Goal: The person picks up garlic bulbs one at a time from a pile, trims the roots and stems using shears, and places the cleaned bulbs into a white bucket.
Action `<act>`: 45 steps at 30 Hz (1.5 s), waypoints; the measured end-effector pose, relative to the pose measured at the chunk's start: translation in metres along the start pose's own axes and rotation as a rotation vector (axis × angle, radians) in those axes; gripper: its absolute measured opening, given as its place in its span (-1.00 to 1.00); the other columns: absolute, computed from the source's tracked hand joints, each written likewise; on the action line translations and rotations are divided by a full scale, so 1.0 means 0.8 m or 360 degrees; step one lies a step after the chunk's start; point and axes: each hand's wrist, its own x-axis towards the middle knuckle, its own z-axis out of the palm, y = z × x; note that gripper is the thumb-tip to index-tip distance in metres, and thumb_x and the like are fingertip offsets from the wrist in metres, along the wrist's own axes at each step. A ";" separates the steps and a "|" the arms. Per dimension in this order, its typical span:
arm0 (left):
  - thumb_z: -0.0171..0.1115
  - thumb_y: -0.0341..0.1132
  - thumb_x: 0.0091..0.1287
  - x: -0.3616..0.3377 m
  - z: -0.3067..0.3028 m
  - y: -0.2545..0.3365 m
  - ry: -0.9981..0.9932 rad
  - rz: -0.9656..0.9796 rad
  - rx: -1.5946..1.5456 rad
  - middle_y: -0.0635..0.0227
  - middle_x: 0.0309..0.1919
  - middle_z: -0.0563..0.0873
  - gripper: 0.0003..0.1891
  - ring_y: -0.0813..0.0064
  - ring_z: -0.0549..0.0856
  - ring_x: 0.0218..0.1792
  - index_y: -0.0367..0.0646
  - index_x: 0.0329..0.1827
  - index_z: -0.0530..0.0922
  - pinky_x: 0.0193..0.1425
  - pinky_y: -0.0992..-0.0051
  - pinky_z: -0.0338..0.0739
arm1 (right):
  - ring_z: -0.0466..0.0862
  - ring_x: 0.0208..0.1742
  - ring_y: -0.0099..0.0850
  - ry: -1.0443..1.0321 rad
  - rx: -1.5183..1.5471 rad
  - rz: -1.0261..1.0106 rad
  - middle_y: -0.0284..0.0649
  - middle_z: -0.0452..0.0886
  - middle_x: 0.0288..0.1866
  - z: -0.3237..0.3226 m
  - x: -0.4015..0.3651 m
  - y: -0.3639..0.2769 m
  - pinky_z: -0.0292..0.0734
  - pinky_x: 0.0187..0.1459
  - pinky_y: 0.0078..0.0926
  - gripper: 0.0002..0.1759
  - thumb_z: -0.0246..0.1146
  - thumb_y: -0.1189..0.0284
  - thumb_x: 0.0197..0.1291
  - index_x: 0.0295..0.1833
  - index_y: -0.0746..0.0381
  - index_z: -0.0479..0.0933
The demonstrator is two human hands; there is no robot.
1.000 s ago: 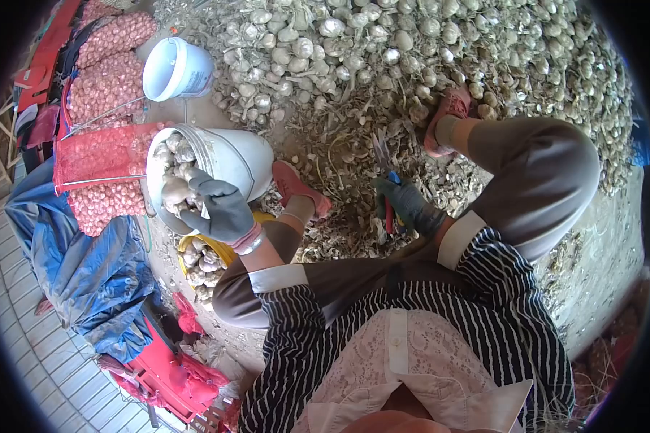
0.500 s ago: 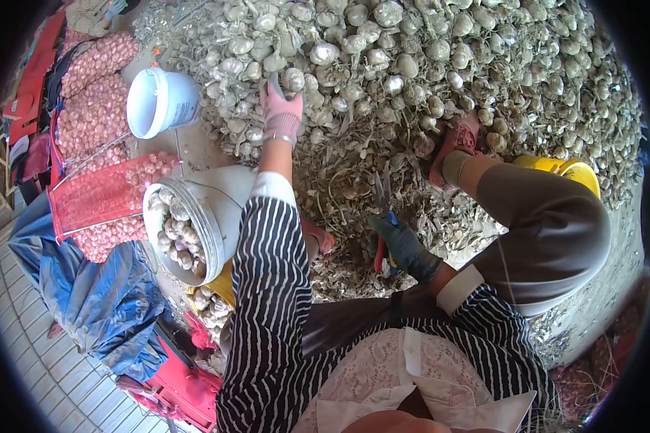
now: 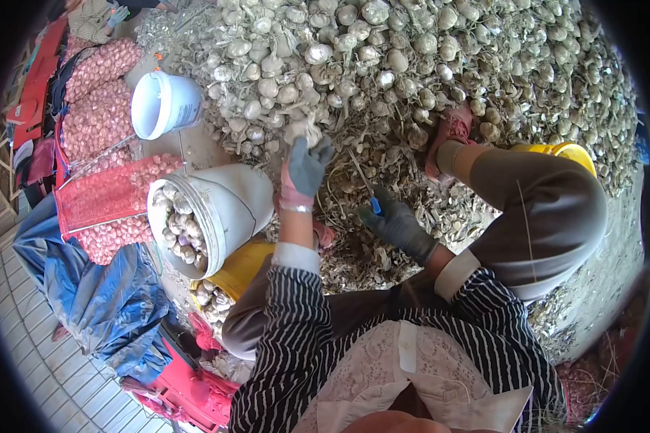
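My left hand (image 3: 303,173), in a pink and grey glove, is closed around a garlic bulb (image 3: 302,133) at the near edge of the heap. To its right, my right hand (image 3: 401,227) in a dark glove grips a pair of shears (image 3: 375,205) by the blue part of the handle. The thin blades point up and left, a little apart from the bulb. Loose stalks and dry leaves (image 3: 347,249) lie beneath both hands. The garlic heap (image 3: 412,65) spreads out in front of me.
At left stand a white bucket of bulbs (image 3: 213,206), an upright-rimmed white pail (image 3: 167,105) and a yellow bucket (image 3: 242,270). Red mesh sacks (image 3: 97,123) and a blue tarp (image 3: 108,303) lie beyond. Another yellow bucket (image 3: 576,155) is by my right knee. A person's gloved hand (image 3: 118,16) shows top left.
My left hand has drawn back from the heap toward the shears, now with a garlic bulb in its fingers. The shears have turned, their tips tilting left; my right hand stays nearly in place.
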 end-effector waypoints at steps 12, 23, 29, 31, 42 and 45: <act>0.33 -0.56 0.18 -0.179 -0.047 -0.053 0.0120 0.0160 -0.0195 0.31 0.00 0.60 -0.50 0.33 0.66 -0.03 -0.18 0.20 0.41 0.05 0.32 0.62 | 0.66 -0.12 0.04 0.0022 -0.0270 -0.0407 0.09 0.64 -0.16 0.015 -0.060 0.013 0.55 -0.11 -0.11 -0.42 0.26 0.07 0.21 0.22 0.20 0.40; 0.59 -0.13 -0.21 -0.206 -0.051 -0.082 0.0743 0.0646 0.2223 0.07 0.05 0.58 -0.17 0.06 0.41 0.20 -0.19 0.20 0.44 0.34 0.18 0.33 | 0.60 -0.18 -0.08 0.0247 -0.1542 -0.0906 0.02 0.59 -0.23 0.007 -0.083 0.019 0.46 -0.08 -0.11 -0.25 0.26 0.20 0.05 0.31 0.40 0.30; 0.60 -0.10 -0.22 -0.226 -0.030 -0.081 0.0517 0.0537 0.2511 0.12 0.03 0.62 -0.21 0.05 0.48 0.18 -0.18 0.13 0.49 0.33 0.19 0.37 | 0.65 -0.14 -0.13 0.0062 -0.1710 -0.0677 0.03 0.60 -0.12 0.013 -0.075 0.034 0.50 -0.12 -0.12 -0.23 0.21 0.13 0.13 0.36 0.38 0.28; 0.59 -0.09 -0.22 -0.226 -0.037 -0.088 0.0542 0.0568 0.2557 0.13 -0.02 0.64 -0.24 0.05 0.51 0.14 -0.19 0.10 0.50 0.32 0.20 0.38 | 0.65 -0.19 -0.10 0.0047 -0.1635 -0.0747 0.03 0.62 -0.15 0.015 -0.079 0.040 0.49 -0.15 -0.09 -0.28 0.18 0.14 0.17 0.34 0.39 0.30; 0.59 -0.13 -0.22 -0.222 -0.037 -0.076 0.0226 0.0278 0.2376 0.13 -0.09 0.66 -0.28 0.11 0.62 0.02 -0.24 0.04 0.50 0.20 0.21 0.48 | 0.65 -0.36 -0.10 -0.0172 -0.1636 -0.0861 -0.07 0.61 -0.46 -0.001 -0.051 0.059 0.51 -0.29 -0.12 -0.69 0.18 0.24 0.21 -0.17 0.29 0.44; 0.59 -0.21 -0.19 -0.212 -0.046 -0.079 0.0202 0.0234 0.2201 0.14 -0.09 0.67 -0.33 0.17 0.67 -0.06 -0.22 0.04 0.53 0.09 0.29 0.56 | 0.66 -0.35 -0.11 -0.0191 -0.1586 -0.0921 -0.08 0.62 -0.46 -0.005 -0.040 0.069 0.51 -0.29 -0.11 -0.70 0.19 0.26 0.20 -0.15 0.28 0.45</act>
